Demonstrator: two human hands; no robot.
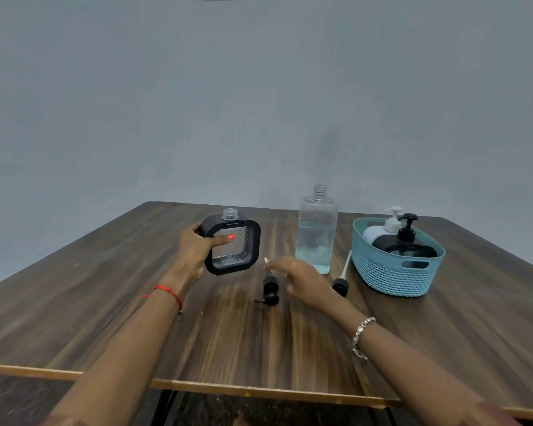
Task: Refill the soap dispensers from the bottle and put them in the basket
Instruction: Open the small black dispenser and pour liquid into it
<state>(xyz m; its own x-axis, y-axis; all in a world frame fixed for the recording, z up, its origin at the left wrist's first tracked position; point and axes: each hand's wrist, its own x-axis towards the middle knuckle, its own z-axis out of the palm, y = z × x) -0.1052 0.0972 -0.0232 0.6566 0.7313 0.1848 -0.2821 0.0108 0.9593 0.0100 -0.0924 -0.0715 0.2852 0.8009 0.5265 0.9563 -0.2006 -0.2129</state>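
While two dispensers already sit in the basket, a third is in hand with its neck open.

Head view, progress: the white dispenser (379, 230) and a black dispenser (408, 241) stand in the blue basket (382, 269), pumps on; I judge those two done.
Head view, remaining: the square dispenser (233, 245) has no pump on; whether it has been refilled I cannot tell through its patterned window. It needs its pump screwed on, then a place in the basket.
Left hand (194, 247): clenched around the square dispenser's left edge, thumb across the window, holding it tilted at the table (105, 302).
Right hand (302, 281): blurred, fingers loosely spread and holding nothing, over the table near a black pump (270, 292) lying flat.
Second pump (341, 279): lying between the bottle and the basket, tube pointing away; it looks to belong to the bottle.
Bottle (317, 235): clear, upright, uncapped, roughly half full of pale blue liquid, just behind the right hand.
Dispenser look: black rounded-square frame, clear textured front, clear threaded neck on top.
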